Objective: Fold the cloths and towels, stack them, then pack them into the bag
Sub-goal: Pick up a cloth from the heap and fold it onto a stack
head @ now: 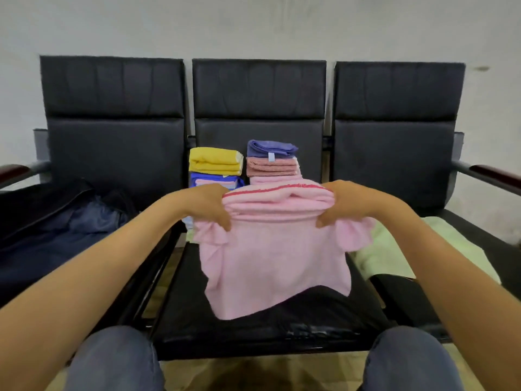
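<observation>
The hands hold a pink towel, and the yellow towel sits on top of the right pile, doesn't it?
No. The head view shows the yellow towel on top of the left pile. The left hand and right hand do hold the pink towel.

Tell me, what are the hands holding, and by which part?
Both hold the pink towel by its folded top edge: the left hand grips the left end, the right hand the right end, while the rest hangs down.

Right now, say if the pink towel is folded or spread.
Partly folded: pink towel doubled over between left hand and right hand, rest hanging.
</observation>
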`<move>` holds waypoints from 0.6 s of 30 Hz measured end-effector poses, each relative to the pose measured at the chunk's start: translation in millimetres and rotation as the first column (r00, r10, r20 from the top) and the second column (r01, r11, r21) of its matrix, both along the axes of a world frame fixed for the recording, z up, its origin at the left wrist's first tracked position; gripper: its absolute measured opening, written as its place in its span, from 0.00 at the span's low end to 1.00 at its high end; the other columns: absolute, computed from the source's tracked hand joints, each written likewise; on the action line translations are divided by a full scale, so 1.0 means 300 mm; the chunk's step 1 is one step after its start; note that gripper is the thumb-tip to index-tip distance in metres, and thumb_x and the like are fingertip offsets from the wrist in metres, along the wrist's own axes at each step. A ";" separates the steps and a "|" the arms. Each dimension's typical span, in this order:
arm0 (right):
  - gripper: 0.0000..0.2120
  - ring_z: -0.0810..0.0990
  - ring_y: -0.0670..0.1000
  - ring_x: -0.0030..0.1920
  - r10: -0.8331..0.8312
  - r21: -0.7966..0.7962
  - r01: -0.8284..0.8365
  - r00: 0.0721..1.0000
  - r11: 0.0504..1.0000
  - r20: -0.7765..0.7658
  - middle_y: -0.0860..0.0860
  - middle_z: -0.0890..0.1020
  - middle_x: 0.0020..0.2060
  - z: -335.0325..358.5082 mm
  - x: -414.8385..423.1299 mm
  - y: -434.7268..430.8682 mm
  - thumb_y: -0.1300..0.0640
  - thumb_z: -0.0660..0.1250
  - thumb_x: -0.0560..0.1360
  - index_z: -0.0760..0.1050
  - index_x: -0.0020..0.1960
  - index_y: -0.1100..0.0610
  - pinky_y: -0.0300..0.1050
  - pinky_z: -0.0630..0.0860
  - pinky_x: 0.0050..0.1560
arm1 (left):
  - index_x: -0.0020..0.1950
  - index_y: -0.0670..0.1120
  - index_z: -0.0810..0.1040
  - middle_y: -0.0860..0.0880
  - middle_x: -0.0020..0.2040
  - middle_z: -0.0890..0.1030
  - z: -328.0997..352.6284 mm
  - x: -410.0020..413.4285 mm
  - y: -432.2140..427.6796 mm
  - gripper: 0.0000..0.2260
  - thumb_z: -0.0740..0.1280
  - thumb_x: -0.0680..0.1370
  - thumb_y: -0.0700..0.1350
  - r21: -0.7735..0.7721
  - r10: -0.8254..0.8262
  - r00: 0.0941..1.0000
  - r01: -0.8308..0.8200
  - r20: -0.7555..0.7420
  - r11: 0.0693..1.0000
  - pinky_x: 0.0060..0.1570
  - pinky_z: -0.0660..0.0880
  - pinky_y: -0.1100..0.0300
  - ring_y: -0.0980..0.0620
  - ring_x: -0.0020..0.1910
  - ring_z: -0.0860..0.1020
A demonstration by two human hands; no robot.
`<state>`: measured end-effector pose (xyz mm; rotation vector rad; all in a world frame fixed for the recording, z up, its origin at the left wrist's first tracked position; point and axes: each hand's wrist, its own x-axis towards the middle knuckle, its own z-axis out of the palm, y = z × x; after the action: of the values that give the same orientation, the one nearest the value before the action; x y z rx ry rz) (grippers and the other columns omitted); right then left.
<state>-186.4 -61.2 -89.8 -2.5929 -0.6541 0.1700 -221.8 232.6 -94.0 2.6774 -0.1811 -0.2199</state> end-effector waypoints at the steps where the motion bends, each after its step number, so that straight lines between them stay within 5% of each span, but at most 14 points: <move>1: 0.17 0.79 0.46 0.45 -0.026 -0.049 0.026 1.000 0.998 0.005 0.42 0.81 0.44 -0.001 0.007 -0.002 0.55 0.76 0.65 0.76 0.51 0.45 0.41 0.75 0.44 | 0.46 0.50 0.78 0.51 0.43 0.81 0.010 0.002 -0.005 0.10 0.75 0.68 0.42 0.045 0.011 1.000 -0.012 0.013 0.999 0.38 0.74 0.62 0.53 0.40 0.77; 6: 0.13 0.79 0.53 0.46 -0.136 -0.167 0.158 0.981 0.973 0.136 0.50 0.81 0.47 -0.069 0.047 0.021 0.55 0.71 0.69 0.74 0.53 0.51 0.48 0.76 0.47 | 0.54 0.45 0.76 0.47 0.50 0.79 -0.060 0.038 -0.010 0.12 0.70 0.71 0.40 0.146 0.068 0.981 -0.096 0.184 0.985 0.46 0.75 0.55 0.48 0.45 0.76; 12: 0.03 0.74 0.51 0.41 -0.188 -0.146 0.280 0.872 0.949 0.452 0.52 0.77 0.47 -0.121 0.077 0.047 0.55 0.60 0.78 0.67 0.48 0.52 0.45 0.68 0.43 | 0.58 0.45 0.71 0.47 0.50 0.73 -0.132 0.061 -0.002 0.12 0.63 0.75 0.37 0.162 0.069 0.872 -0.167 0.485 0.973 0.41 0.69 0.54 0.44 0.49 0.74; 15: 0.07 0.75 0.51 0.43 -0.122 -0.266 0.239 0.913 0.934 0.389 0.52 0.78 0.49 -0.170 0.077 0.036 0.55 0.65 0.75 0.69 0.51 0.52 0.45 0.72 0.45 | 0.56 0.45 0.73 0.47 0.49 0.76 -0.195 0.049 0.004 0.12 0.65 0.73 0.36 0.137 0.044 0.946 -0.093 0.323 0.986 0.42 0.69 0.58 0.47 0.47 0.74; 18: 0.17 0.78 0.51 0.47 -0.074 -0.447 0.119 0.990 0.887 0.118 0.51 0.79 0.50 -0.271 0.063 0.031 0.54 0.71 0.70 0.72 0.57 0.51 0.48 0.77 0.49 | 0.51 0.46 0.74 0.47 0.47 0.79 -0.329 0.030 0.011 0.11 0.69 0.70 0.40 0.130 0.005 0.999 -0.010 0.036 0.991 0.42 0.72 0.59 0.48 0.46 0.77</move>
<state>-167.5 -51.9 -171.1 -3.0959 -0.5688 0.1821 -212.8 235.9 -192.7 2.8126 -0.1733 -0.1878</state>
